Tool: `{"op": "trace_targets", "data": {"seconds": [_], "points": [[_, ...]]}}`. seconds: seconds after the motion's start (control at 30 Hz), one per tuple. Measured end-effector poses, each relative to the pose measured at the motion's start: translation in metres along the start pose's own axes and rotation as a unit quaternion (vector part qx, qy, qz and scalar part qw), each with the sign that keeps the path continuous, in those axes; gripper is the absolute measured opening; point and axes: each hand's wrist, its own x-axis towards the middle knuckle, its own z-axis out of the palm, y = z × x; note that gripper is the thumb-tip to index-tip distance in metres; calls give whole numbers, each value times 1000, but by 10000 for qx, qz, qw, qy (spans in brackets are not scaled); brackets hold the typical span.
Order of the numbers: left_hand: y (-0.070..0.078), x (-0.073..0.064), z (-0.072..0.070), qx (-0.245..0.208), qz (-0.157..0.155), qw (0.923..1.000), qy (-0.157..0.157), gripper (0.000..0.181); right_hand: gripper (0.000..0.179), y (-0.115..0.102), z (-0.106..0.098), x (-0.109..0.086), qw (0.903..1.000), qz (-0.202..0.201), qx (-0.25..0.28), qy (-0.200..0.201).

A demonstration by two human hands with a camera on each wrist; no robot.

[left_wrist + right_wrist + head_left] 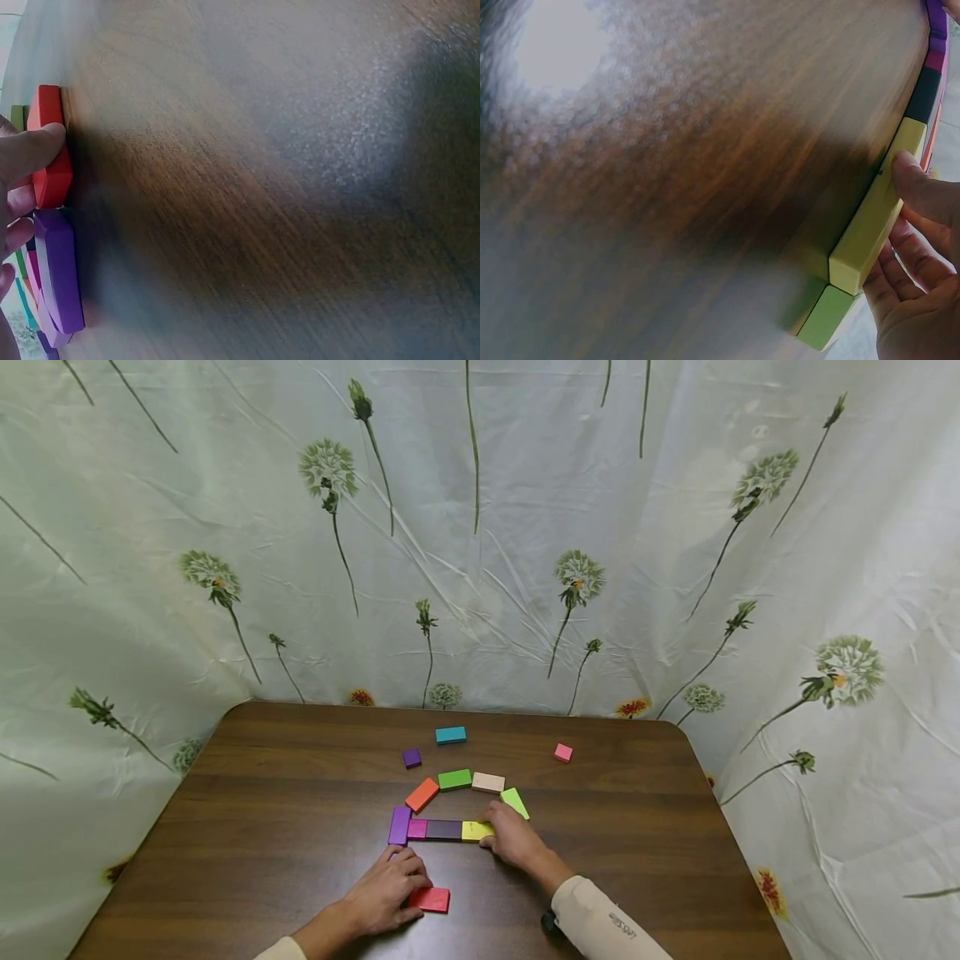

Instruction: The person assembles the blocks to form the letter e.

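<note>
My left hand [390, 891] grips a red block [432, 900], thumb on its near side in the left wrist view. Beside it, a purple block [60, 270] lies mostly hidden by that hand in the head view. With thumb and fingers, my right hand [516, 837] holds a yellow block [877, 217] at the right end of a straight row. Left of the yellow one, the row continues with a black block [444, 831] and a magenta block [417, 829]. Another purple block [400, 826] stands at the row's left end.
An arc of orange [422, 794], green [454, 780], beige [488, 782] and lime blocks [515, 803] curves above the row. Farther back lie a dark purple cube [412, 758], a blue block [451, 735] and a pink block [563, 752]. A flowered curtain [495, 635] hangs behind the table.
</note>
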Motion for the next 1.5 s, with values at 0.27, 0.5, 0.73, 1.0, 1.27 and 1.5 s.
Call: {"op": "trace_targets", "data": {"seconds": [0.27,0.5,0.73,1.0,1.27,1.5], "points": [[-1,0,0,-3,41,10000,42,28,26,0,0,-1,9999,102,62,-12],[1,-2,-1,-23,-91,10000,-33,33,26,0,1,-1,9999,120,51,-37],[0,-5,-7,-442,-724,9960,-281,57,23,1,2,-1,9999,-64,52,126],[-8,-9,-5,-1088,-1065,9875,-418,39,23,1,0,-1,9998,-107,88,131],[-9,-11,-4,-1026,-871,9903,-333,23,23,1,1,-1,9999,-69,68,95],[-9,-11,-5,-1024,-863,9906,-276,23,25,1,1,-1,9999,-72,69,103]]}}
